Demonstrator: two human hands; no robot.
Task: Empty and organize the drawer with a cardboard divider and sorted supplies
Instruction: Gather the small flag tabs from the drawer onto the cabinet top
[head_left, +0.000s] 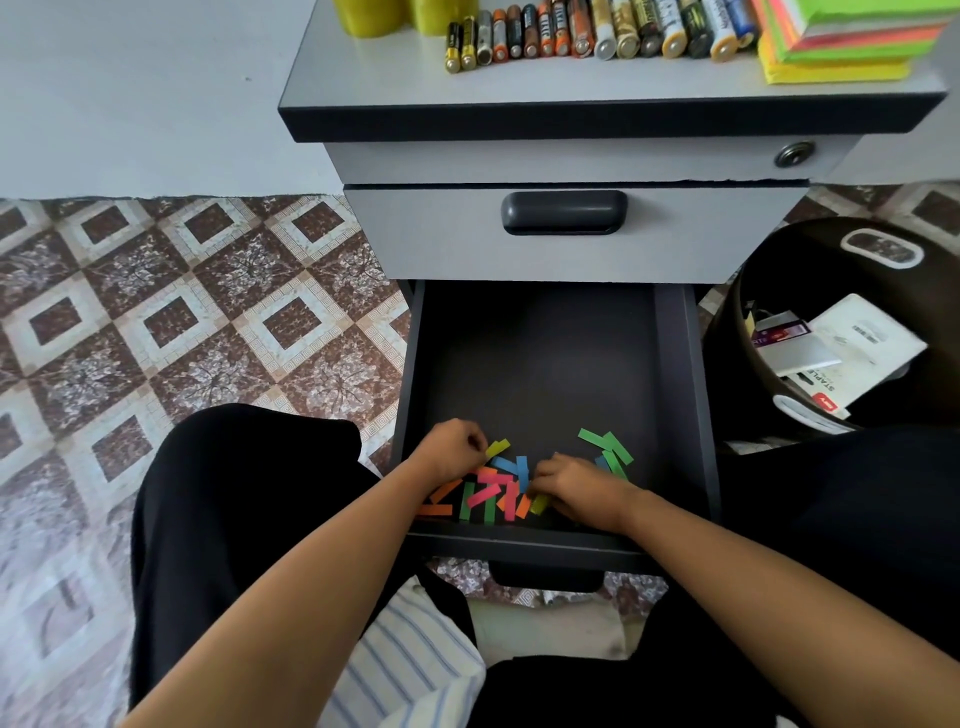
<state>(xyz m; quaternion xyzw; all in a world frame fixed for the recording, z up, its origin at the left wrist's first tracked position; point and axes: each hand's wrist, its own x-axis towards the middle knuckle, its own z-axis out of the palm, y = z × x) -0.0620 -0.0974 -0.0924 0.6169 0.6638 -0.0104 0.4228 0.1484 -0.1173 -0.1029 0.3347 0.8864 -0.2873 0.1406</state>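
Note:
The dark bottom drawer (545, 364) is pulled open, bare except for a heap of small coloured paper strips (498, 491) near its front edge. A few green strips (605, 447) lie apart to the right. My left hand (454, 449) rests at the heap's left side, its fingertips pinched on a yellow strip (497, 448). My right hand (579, 488) lies knuckles-up on the heap's right side, fingers curled into the strips. What its fingers hold is hidden.
On the cabinet top (363, 78) lie a row of batteries (597, 34), yellow tape rolls (405, 15) and a stack of neon sticky notes (841, 41). A dark bin (779, 291) with paper packaging stands right of the drawer. The upper drawer (561, 228) is closed. My knees flank the drawer.

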